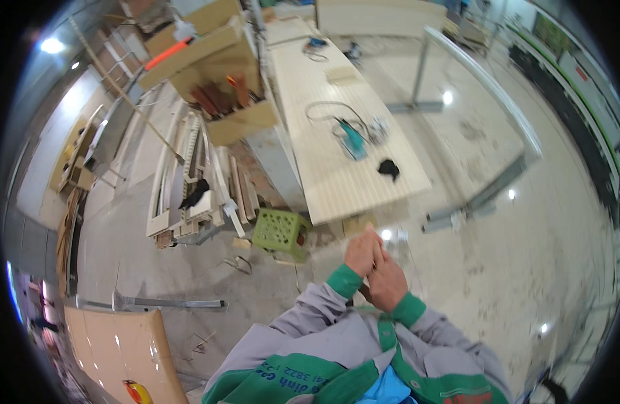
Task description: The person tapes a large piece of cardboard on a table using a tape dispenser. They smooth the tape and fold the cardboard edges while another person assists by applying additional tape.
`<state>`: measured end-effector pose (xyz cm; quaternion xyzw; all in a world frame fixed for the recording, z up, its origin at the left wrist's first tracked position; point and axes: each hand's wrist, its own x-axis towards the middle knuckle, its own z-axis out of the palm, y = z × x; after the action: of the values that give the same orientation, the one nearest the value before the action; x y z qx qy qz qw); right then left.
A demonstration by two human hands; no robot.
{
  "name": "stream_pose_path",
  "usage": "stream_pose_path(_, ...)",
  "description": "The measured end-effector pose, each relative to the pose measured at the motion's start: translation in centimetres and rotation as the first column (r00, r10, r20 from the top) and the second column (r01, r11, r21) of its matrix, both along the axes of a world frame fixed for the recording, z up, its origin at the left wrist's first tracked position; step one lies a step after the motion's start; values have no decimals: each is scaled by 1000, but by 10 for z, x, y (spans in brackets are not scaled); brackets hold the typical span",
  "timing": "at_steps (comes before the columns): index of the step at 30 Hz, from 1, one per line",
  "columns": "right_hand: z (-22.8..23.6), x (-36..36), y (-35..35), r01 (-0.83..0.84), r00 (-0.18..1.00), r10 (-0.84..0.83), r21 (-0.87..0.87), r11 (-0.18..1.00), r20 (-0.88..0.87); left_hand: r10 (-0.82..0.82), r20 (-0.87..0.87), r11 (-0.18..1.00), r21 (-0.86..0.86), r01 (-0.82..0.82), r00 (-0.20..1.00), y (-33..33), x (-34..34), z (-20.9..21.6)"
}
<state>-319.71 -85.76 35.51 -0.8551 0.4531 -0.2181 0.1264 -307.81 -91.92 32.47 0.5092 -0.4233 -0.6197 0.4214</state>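
In front of my chest, my left hand (361, 253) and my right hand (388, 281) are pressed together. The fingers of both are closed, and whatever they may hold is hidden between them. Just beyond them stands the near end of a long ribbed cream board (353, 192). On that board lie a teal power tool (352, 140) with its cord and a small black cloth-like item (388, 170). My grey sleeves end in green cuffs.
A green plastic stool (277, 230) stands left of the board. Beside it lie stacked wood strips (182, 182). A wooden box of tools (239, 114) is behind. Metal frame legs (481, 192) rest on the floor at right; a tan padded panel (125, 347) is lower left.
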Motion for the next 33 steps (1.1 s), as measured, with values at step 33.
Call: stream_pose_path(33, -14, -418, 106, 670, -231, -322, 390, 631, 918, -631, -770, -211, 46, 976, -100, 40, -480, -23)
